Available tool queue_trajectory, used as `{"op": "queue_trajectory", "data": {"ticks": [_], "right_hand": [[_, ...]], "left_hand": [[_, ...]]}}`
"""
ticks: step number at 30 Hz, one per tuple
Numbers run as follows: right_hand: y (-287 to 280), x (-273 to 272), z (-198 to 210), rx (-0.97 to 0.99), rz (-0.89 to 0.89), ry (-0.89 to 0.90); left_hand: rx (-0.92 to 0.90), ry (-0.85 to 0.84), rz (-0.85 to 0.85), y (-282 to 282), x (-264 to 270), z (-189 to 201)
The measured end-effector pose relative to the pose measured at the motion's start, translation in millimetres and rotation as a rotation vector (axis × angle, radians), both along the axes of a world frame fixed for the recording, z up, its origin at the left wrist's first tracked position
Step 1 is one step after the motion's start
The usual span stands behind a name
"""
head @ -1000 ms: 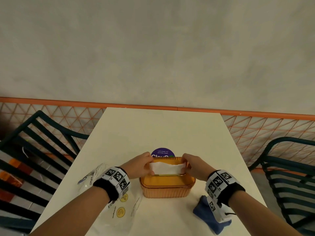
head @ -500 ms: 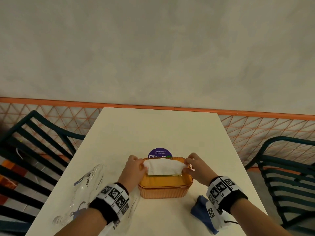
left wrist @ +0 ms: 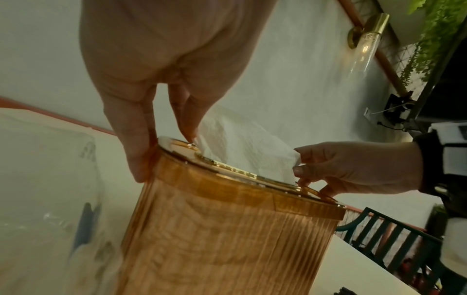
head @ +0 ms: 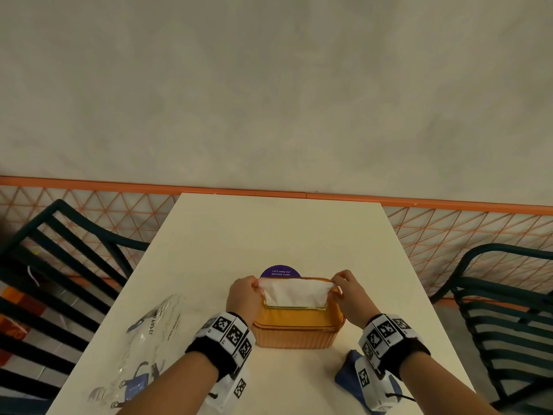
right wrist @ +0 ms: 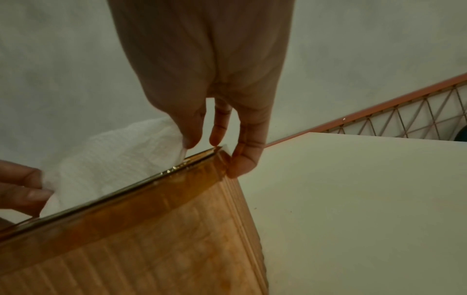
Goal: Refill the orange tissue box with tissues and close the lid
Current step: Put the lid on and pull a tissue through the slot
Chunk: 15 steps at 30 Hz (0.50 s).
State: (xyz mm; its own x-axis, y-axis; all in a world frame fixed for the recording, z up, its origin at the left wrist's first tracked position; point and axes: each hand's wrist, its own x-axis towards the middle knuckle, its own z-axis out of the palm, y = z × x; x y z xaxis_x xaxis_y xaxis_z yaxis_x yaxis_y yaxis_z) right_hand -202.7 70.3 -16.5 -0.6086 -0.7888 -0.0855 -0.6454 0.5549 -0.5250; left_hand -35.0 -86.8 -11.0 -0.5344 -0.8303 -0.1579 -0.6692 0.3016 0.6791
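The ribbed orange tissue box (head: pixel 296 332) stands on the white table (head: pixel 281 232) with its lid down. A white tissue (head: pixel 294 292) sticks up out of the lid's slot and is stretched wide. My left hand (head: pixel 253 290) pinches the tissue's left corner, my right hand (head: pixel 338 287) its right corner. In the left wrist view my left hand (left wrist: pixel 188 129) has one finger along the box's (left wrist: pixel 227 239) end, and the right hand (left wrist: pixel 300 163) pinches the tissue (left wrist: pixel 242 151). In the right wrist view my right hand (right wrist: pixel 193 139) touches the tissue (right wrist: pixel 118 157), with one finger on the box's (right wrist: pixel 151 249) end.
A crumpled clear plastic wrapper (head: pixel 143 348) lies left of the box. A blue cloth (head: pixel 348 375) lies near my right wrist. A purple round sticker (head: pixel 280 272) is behind the box. Dark green slatted chairs (head: pixel 59 265) (head: pixel 505 310) flank the table, with orange mesh railing (head: pixel 449 229) behind.
The tissue has come further up out of the slot and spread wider. Both hands have moved apart towards the box's ends while still holding its corners.
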Motion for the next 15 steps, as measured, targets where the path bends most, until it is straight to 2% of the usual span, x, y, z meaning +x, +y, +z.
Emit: {"op": "queue_trajectory", "data": {"ticks": [15], "right_hand": [[-0.2,0.7,-5.5,-0.018,-0.052,-0.041]], "left_hand": [[0.013,0.005,0.026,4.4,5.1,-0.7]]}}
